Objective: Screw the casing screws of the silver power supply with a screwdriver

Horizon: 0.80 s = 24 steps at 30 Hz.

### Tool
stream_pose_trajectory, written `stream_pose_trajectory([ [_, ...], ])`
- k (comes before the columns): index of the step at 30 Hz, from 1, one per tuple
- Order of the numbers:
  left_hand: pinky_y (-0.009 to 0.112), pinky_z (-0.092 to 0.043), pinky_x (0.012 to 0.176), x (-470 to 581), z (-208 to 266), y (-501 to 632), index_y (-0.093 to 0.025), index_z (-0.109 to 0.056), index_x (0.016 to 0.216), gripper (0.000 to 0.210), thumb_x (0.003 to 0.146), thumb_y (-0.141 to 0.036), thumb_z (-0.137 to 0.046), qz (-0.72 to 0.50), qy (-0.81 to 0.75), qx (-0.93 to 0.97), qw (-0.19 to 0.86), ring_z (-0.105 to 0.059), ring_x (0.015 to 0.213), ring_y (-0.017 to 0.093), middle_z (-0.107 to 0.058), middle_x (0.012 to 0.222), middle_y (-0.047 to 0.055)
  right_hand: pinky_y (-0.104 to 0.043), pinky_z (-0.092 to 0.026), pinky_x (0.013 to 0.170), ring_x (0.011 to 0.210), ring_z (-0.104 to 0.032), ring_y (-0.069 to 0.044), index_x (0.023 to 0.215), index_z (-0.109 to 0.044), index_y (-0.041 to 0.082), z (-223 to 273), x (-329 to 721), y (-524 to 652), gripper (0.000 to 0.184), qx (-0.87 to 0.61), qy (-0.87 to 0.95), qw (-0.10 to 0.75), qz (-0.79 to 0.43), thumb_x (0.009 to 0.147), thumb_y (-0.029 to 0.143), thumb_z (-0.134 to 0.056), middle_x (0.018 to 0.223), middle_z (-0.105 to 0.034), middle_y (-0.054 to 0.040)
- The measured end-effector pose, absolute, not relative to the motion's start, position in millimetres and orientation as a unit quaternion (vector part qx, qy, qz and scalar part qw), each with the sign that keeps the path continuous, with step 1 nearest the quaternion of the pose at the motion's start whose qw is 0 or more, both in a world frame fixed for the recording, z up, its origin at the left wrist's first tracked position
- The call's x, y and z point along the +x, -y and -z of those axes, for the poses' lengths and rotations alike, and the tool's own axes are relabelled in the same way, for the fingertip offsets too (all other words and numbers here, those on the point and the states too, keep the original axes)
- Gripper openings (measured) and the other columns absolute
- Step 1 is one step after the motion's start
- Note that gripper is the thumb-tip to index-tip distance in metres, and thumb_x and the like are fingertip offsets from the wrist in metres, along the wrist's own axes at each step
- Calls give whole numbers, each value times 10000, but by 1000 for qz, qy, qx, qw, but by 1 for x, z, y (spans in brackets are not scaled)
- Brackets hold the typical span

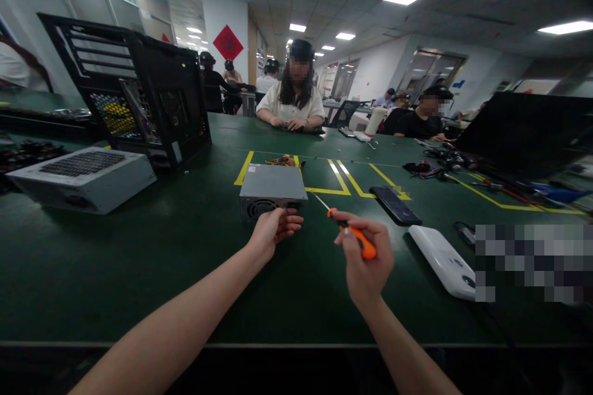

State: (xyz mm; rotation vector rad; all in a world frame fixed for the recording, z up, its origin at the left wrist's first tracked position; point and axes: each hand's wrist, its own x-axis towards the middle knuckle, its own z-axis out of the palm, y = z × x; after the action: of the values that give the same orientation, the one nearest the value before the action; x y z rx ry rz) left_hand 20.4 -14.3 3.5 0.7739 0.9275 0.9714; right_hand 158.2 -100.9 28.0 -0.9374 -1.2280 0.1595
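Note:
A grey computer power supply (pixel 273 182) lies on the green table in front of me, with its fan side facing me and a bundle of coloured cables (pixel 279 161) behind it. My left hand (pixel 277 227) is at its front face, the fingers loosely bent and apart, gripping nothing; whether they touch the casing I cannot tell. In my right hand (pixel 368 253) is a screwdriver (pixel 356 239) with an orange and black handle. Its thin shaft points up and left, the tip close to the power supply's right front corner.
A black computer case (pixel 152 92) and a second power supply (pixel 83 176) stand on the left. To the right lie a dark phone (pixel 395 205), a white device (pixel 440 261), loose cables (pixel 435 163) and a large black panel (pixel 537 142). Across the table sits a person (pixel 291 99).

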Motion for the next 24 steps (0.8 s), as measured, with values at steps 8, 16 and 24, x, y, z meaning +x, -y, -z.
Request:
stream_pose_trajectory([
  [8,263,-478,671,37,-16,41,-128,-575,925,187,819,-130,-420,-410,-407,536,616,-603,791,159,-633,882,97,-204,-455,485,570,-547,-90,892,-545,130,-53,197,-30,273,-542,276,652,-452,836,394,-502,731,-598,-24],
  [16,301,-332,1016,-7,-10,91,-254,-560,1116,301,823,-275,-494,-442,-429,640,460,-438,1175,194,-497,1239,47,-399,-485,796,953,-558,-192,1124,-498,158,-11,159,-84,323,-475,362,541,-593,851,330,-510,1126,-534,-78],
  [24,365,-226,1099,-64,18,112,-291,-472,1232,438,809,-403,-499,-621,-540,349,449,-364,1251,219,-432,1342,-24,-363,-493,753,881,-574,-167,1057,-532,146,-1,129,-59,283,-450,417,540,-576,840,328,-527,1042,-568,-62],
])
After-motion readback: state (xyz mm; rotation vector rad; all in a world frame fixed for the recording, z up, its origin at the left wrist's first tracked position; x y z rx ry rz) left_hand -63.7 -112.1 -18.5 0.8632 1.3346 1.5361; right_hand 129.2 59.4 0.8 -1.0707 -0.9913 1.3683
